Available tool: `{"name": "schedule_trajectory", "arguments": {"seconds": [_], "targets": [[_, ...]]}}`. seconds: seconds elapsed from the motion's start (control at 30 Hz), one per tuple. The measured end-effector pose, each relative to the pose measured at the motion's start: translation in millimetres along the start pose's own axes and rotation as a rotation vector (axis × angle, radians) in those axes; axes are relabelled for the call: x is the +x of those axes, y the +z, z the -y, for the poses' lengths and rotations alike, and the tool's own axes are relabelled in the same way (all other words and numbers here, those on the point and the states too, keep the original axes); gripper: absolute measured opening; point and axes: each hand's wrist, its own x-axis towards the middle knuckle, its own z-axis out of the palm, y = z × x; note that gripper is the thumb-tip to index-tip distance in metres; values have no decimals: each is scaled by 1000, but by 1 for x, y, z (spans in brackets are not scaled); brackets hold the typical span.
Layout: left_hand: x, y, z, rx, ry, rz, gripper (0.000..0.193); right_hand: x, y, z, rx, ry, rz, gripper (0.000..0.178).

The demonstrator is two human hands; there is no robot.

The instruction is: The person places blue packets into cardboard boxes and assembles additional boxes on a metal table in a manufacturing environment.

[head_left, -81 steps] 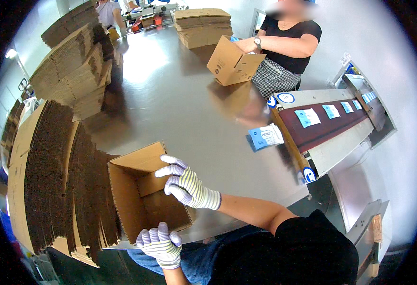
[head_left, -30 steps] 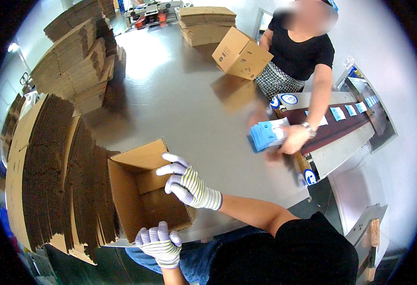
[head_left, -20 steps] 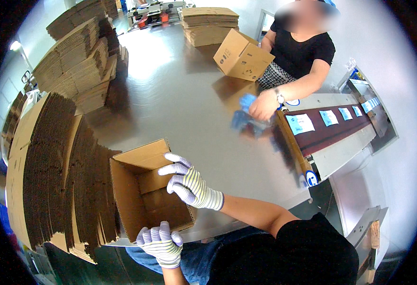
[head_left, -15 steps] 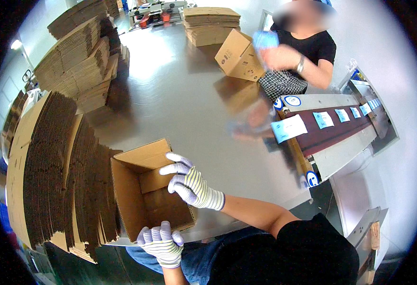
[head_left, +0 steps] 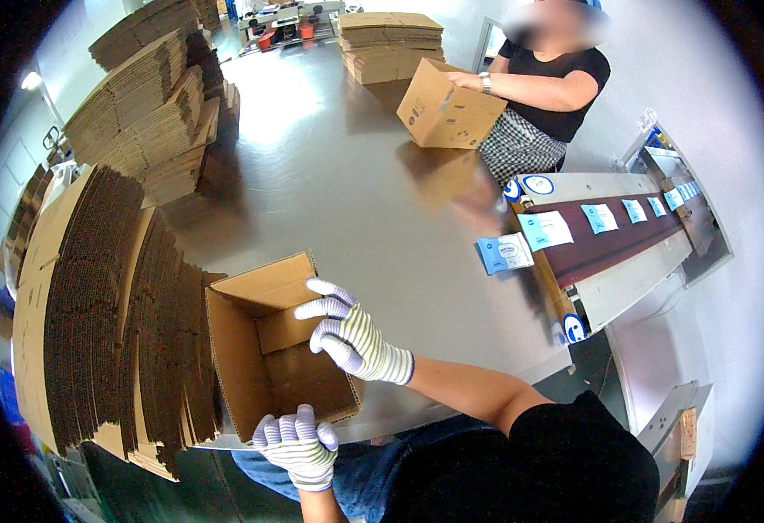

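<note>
In the head view, an open cardboard box (head_left: 308, 375) stands empty at the near edge of a shiny metal table (head_left: 312, 200), its mouth facing up and its far flap raised. The person's left hand (head_left: 299, 449), in a striped glove, has its fingers bent over the near rim of the box; whether it grips the cardboard cannot be told. The right hand (head_left: 354, 338), gloved alike, is over the box's right side with fingers loosely parted and nothing between them; whether it touches the rim is unclear. Just left of the box is a large stack of flat boxes (head_left: 94, 322), with more piles (head_left: 134, 100) beyond it and another stack (head_left: 391, 52) at the far end. To the right, a dark red belt (head_left: 578, 254) carries a row of blue-and-white packets (head_left: 546, 229), and one packet (head_left: 504, 254) lies at its near end. Across the table, a co-worker in a black shirt (head_left: 556, 113) has one hand at the top of a tilted second box (head_left: 452, 109).
</note>
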Motion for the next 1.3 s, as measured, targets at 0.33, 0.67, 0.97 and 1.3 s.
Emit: {"name": "schedule_trajectory", "arguments": {"seconds": [0.33,0.67,0.97,1.3], "targets": [[-2,0,1,8,4,18,18,0,-2,0,40,25,23,18],[9,-28,12,63,113,164,44,4,-4,0,38,-39,9,15],[24,-44,12,-19,-4,318,39,5,-10,-5,66,-97,95,8],[19,-37,3,88,-5,378,28,-30,-95,-31,-225,154,179,32]]}}
